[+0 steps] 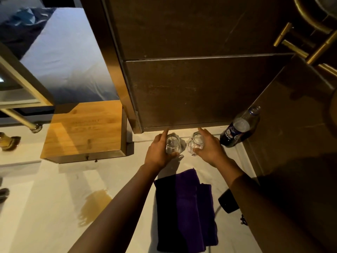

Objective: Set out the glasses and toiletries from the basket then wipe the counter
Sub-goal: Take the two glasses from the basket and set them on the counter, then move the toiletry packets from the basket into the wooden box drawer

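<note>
The white table (45,207) is the biggest thing here, and every place below is told from the purple towel (184,210) lying flat on it. Left of the towel sits a wooden box (82,132), pushed back near the wall. Between the box and the towel, closer to the person, is a brown puddle (94,203). Behind the towel and to its right stands a Pepsi bottle (238,126), partly full, and I see no cap on it. Just behind the towel stand two clear glasses, close side by side.

The left hand (158,152) wraps its fingers around the left glass (172,144). The right hand (209,148) wraps its fingers around the right glass (195,144). Both holds look snug. I cannot see a basket.

The glasses could clink together and chip, because they are so near each other. The right arm could bump the bottle and spill it. The puddle is not wiped up, so a sleeve or the towel could drag it around.
</note>
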`<state>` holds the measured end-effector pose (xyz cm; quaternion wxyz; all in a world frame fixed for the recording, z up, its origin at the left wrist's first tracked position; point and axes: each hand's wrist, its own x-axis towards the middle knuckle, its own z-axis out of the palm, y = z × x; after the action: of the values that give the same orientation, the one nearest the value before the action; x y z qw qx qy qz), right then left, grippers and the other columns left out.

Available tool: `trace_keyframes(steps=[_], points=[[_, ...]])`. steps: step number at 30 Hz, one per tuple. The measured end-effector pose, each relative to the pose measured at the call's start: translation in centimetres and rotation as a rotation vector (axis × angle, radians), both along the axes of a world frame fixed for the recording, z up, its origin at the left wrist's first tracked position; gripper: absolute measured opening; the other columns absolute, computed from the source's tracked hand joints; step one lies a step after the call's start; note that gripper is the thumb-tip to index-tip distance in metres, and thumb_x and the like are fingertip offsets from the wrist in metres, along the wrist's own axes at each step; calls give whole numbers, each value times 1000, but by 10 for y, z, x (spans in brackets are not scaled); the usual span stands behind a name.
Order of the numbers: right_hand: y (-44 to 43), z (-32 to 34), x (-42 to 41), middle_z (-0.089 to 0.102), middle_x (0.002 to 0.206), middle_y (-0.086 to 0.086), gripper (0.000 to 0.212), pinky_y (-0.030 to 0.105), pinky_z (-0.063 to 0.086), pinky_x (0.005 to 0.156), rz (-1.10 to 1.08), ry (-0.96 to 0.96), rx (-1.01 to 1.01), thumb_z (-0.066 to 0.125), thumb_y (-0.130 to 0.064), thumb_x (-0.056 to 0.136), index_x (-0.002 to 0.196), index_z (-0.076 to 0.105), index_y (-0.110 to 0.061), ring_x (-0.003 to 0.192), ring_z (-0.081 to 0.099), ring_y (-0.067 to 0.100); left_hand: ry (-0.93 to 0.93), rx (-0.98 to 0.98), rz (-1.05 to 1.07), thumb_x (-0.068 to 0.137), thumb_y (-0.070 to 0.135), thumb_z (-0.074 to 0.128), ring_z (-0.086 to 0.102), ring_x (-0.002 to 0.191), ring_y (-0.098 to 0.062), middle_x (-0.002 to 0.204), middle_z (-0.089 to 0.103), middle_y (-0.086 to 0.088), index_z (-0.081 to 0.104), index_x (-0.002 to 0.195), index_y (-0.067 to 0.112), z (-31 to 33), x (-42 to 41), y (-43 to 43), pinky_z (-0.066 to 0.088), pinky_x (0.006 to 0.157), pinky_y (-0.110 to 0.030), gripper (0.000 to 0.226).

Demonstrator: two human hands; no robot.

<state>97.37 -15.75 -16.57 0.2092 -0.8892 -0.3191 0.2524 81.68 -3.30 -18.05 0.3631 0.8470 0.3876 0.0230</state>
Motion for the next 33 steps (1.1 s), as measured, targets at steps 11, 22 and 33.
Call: trace_keyframes(steps=[11, 22, 33], points=[[-20, 19, -63, 36, 156, 3, 64, 42, 42, 112, -10, -195, 177, 71, -10, 89, 146, 46, -22, 141, 40, 28, -50, 214, -22, 99, 40, 60, 64, 119, -19, 135, 66, -3, 66, 131, 17, 62, -145, 18, 53, 98, -31, 40], [15, 91, -226, 59, 135, 2, 26, 25, 38, 99, 356, -230, 358, 71, -19, 91, 116, 73, -18, 124, 54, 18, 15, 510, 144, 95, 45, 62, 66, 119, -24, 134, 67, -1, 67, 132, 20, 163, -420, 33, 56, 93, -42, 45], [133, 163, -556, 69, 122, -6, 32, 12, 40, 98, 1055, -94, 678, 68, -30, 93, 124, 67, -22, 112, 58, 5, 127, 728, 563, 94, 56, 38, 65, 123, -26, 131, 69, -4, 67, 131, 17, 214, -742, 11, 44, 109, -55, 61]])
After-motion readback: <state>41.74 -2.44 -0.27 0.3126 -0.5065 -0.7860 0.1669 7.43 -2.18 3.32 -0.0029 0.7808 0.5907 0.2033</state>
